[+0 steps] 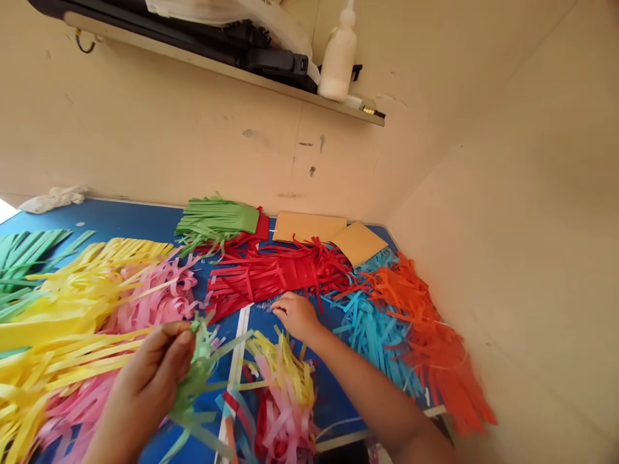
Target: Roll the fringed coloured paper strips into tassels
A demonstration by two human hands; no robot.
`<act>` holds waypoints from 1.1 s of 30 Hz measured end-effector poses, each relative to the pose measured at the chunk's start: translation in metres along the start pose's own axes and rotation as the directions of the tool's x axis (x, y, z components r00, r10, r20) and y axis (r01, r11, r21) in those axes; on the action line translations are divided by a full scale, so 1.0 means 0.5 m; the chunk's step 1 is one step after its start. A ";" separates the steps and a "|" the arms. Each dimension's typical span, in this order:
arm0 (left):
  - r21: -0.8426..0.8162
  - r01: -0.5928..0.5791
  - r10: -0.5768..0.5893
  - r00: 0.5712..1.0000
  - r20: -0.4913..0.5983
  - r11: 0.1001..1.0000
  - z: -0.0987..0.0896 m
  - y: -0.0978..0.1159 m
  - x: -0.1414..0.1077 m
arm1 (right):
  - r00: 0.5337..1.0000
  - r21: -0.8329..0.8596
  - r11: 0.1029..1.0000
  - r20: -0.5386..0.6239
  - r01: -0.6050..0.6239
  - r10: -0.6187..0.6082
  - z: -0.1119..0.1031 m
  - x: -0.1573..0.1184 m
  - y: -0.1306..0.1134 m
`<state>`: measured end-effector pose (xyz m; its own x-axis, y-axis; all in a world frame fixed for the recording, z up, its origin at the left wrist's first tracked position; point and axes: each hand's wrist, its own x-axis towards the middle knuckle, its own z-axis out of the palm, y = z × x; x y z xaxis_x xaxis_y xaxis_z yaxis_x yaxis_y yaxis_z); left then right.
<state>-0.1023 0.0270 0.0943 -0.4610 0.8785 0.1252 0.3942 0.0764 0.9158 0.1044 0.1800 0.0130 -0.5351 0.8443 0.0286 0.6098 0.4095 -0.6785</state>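
We see left hand (153, 367) pinching green paper-strip tassel (194, 380); right hand (300, 317) curled, contents unclear, just beside red fringed paper (290, 274).

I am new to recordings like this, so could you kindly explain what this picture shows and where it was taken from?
There is no machine here: a person works with two bare hands. The single picture comes from a camera worn on their head, looking forward and down.

The left hand pinches one end of a bunch of green strips between its fingers. The right hand is just in front of the red fringed paper; I cannot tell whether it grips anything.

Also on the blue table are yellow strips, pink strips, light-blue strips and orange strips. A shelf above holds a white bottle.
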 end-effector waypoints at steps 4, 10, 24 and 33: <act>-0.074 0.076 -0.063 0.986 0.156 0.994 0.057 -0.011 0.002 | 0.998 -0.119 0.993 0.068 0.011 -0.003 0.016 0.008 -0.007; 0.031 0.044 -0.050 0.974 0.221 0.999 0.094 -0.008 0.010 | 0.999 0.007 0.999 -0.017 0.039 -0.039 -0.058 -0.032 -0.046; 0.066 -0.265 0.241 0.936 0.258 0.962 0.166 0.093 -0.032 | 0.972 0.934 0.352 -0.026 -0.059 0.232 -0.091 -0.184 -0.108; 0.194 -0.580 0.509 0.800 0.317 0.791 0.169 0.097 -0.042 | 0.961 0.874 0.484 -0.163 0.037 0.222 -0.102 -0.205 -0.095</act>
<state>-0.0062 0.0522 0.1037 0.0840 0.8914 0.4453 0.7334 -0.3578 0.5779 0.1600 0.0915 0.0795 -0.2834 0.9590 -0.0035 -0.2358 -0.0733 -0.9690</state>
